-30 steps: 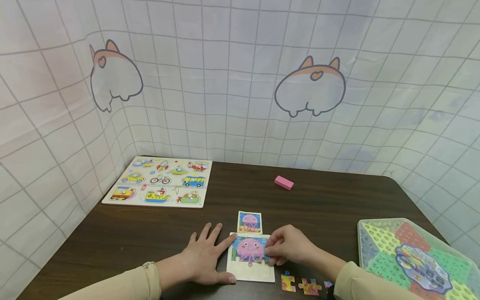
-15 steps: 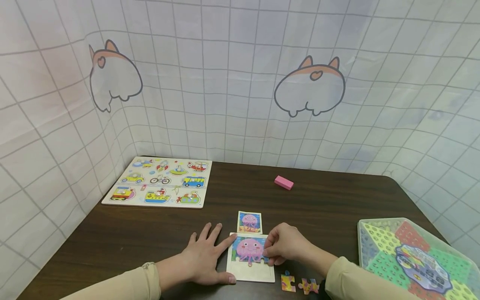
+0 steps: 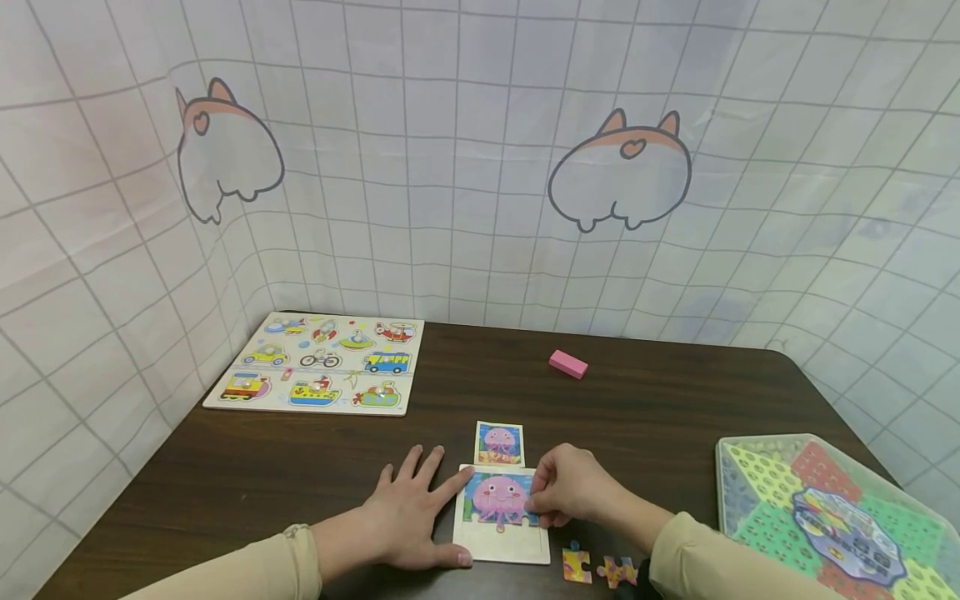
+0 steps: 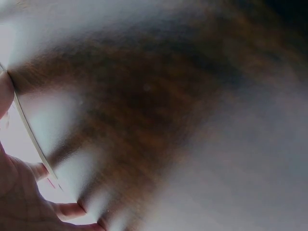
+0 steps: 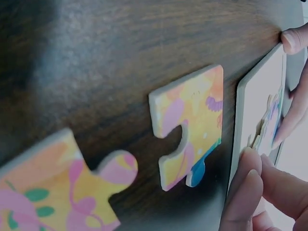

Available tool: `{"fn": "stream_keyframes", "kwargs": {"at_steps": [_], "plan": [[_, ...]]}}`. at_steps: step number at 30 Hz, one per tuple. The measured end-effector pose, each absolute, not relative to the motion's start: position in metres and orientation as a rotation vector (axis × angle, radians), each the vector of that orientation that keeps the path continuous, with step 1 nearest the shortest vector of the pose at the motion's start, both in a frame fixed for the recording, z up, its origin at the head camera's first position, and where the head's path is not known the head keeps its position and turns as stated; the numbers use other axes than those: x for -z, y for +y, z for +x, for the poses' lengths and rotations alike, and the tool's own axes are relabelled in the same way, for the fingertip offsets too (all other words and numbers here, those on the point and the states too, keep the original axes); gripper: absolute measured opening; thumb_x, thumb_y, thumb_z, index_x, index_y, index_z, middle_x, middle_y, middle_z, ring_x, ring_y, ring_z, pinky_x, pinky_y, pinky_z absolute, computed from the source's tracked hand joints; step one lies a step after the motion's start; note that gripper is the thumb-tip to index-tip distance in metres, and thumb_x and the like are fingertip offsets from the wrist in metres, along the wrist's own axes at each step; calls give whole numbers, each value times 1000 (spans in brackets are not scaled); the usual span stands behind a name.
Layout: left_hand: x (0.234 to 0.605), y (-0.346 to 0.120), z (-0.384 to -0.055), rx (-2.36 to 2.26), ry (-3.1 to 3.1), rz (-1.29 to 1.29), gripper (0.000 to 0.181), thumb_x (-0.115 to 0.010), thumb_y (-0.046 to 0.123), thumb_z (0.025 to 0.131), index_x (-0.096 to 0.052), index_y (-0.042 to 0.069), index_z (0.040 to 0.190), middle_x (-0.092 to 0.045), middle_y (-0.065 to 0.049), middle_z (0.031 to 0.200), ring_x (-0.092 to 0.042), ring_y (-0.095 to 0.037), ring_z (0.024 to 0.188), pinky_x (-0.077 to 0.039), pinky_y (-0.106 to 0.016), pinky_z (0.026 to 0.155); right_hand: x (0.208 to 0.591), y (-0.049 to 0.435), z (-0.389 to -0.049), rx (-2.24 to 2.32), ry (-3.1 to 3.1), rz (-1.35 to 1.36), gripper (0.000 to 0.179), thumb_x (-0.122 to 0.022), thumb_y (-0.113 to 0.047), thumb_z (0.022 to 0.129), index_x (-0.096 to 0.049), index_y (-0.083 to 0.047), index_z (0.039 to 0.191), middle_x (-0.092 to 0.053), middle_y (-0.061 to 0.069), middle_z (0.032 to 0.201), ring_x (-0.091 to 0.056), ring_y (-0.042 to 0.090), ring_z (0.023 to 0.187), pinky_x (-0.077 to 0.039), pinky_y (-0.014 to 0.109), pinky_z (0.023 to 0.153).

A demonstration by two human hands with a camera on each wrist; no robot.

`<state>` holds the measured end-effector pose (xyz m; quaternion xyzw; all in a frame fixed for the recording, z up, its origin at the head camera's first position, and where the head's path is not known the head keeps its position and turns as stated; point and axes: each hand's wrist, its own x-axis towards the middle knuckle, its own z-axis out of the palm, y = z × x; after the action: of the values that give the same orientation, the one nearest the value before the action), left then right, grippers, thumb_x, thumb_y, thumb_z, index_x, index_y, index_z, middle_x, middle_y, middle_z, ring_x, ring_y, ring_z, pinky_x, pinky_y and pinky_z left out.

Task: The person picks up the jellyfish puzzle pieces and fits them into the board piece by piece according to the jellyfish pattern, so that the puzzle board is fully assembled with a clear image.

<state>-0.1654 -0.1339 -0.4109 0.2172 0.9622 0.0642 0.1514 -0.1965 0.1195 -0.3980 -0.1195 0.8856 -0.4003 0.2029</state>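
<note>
Against the tray (image 3: 504, 546), left hand (image 3: 408, 518) with fingers (image 3: 411, 463) wide

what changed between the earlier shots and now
The right hand moved slightly left and away from the person, staying at the right side of the jigsaw. Its sleeve moved left, covering where a third loose piece showed. The left hand, tray and two loose pieces stayed put.

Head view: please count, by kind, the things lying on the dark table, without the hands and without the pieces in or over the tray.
Loose puzzle pieces in sight: 2
Puzzle tray: 1
Picture card: 1
Vehicle board: 1
Pink block: 1
Plastic game box: 1
Total: 7
</note>
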Motion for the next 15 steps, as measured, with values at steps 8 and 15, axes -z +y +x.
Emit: {"fn": "stream_keyframes", "kwargs": {"at_steps": [8,15], "plan": [[412,-134,-166,-173,2761,626,99,-63,81,79,-32,33,161,-29,-18,166,-26,-46,152,-32,-73,110,399,110,-199,938,2574,-349,31,-84,-16,85,-62,-9,65,-61,0,48,-56,7,43,-48,21,44],[413,-134,-167,-154,2772,636,99,-63,81,79,-32,33,161,-30,-18,165,-28,-46,151,-34,-72,109,396,106,-200,875,2591,-314,30,-85,-16,85,-63,-8,65,-61,2,51,-57,9,45,-46,20,45]]}}
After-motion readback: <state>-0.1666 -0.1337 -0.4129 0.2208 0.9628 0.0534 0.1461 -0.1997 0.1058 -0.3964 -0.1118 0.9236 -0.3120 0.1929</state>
